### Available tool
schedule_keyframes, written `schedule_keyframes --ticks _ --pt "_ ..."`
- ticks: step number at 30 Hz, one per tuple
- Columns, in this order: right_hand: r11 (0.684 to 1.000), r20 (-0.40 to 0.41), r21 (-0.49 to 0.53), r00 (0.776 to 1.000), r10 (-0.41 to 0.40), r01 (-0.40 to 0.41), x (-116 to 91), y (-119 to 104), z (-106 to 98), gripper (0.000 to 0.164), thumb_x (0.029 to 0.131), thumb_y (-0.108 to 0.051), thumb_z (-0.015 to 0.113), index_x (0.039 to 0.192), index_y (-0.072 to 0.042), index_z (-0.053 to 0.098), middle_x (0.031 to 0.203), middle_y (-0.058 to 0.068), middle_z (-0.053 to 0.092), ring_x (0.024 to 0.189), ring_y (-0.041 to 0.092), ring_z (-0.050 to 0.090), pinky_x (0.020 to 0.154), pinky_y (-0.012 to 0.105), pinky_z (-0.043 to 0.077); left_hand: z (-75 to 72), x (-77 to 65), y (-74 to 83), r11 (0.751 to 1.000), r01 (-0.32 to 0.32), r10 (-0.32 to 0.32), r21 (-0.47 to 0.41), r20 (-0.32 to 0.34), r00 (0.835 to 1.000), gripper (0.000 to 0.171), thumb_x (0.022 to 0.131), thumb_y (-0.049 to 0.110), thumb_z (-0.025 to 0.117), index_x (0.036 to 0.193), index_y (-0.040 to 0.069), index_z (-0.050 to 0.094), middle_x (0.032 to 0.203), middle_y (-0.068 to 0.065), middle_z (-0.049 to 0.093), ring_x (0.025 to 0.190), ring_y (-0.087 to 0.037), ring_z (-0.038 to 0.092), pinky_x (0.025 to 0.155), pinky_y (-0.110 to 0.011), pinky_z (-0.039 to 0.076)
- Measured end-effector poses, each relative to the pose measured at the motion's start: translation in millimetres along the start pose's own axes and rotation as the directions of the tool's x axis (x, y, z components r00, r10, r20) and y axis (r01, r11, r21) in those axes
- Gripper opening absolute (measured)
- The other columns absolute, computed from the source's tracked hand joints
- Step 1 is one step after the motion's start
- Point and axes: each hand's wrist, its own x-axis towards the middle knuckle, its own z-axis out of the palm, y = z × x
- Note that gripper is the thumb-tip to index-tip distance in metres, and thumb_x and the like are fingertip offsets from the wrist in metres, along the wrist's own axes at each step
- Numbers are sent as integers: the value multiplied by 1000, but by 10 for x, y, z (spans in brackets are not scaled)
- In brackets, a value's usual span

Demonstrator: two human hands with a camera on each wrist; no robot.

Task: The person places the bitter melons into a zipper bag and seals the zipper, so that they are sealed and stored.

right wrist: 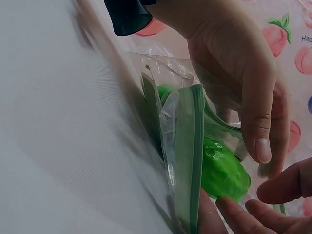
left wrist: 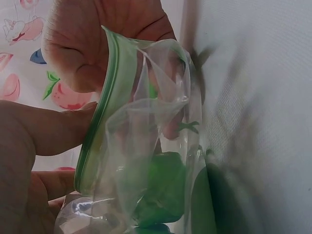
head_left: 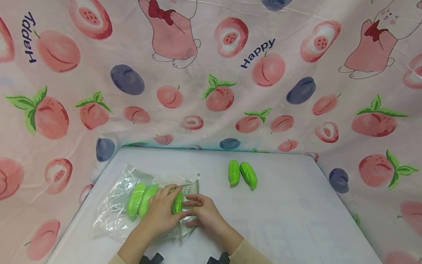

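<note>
Green vegetables — at least five: three visible in one clear bag at the bench's nine o'clock, two loose toward one. Left hand spans the bag's mouth, fingers wide apart; right hand's fingers, loosely parted, meet it — neither visibly grips anything. White bench; one pink fruit-print cloth surrounds it.

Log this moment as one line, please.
Left hand: over clear bag; right hand: at its green edge; in bag: green vegetables; outside: two loose vegetables on white table
</note>
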Motion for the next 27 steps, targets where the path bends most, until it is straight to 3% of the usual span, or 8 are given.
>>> schedule_keyframes --ticks 12,27 --pt "1000 -31 2 1000 -1 1 -24 -7 -53 60 89 5 66 148 5 54 137 26 68 93 18 76 78 45 68 1 -8 -14 1000 -11 11 12 -11 1000 84 81 39 93 155 20 58 153 0 56 139 -31 53 105 -60 45" --pt "990 -130 -136 991 -43 25 -37 -13 -264 61 87 4 71 146 0 57 131 23 72 99 23 75 70 38 68 11 -6 -20 1000 -4 4 -5 -10 1000 83 80 37 94 154 19 59 153 -2 57 138 -31 53 106 -60 44"
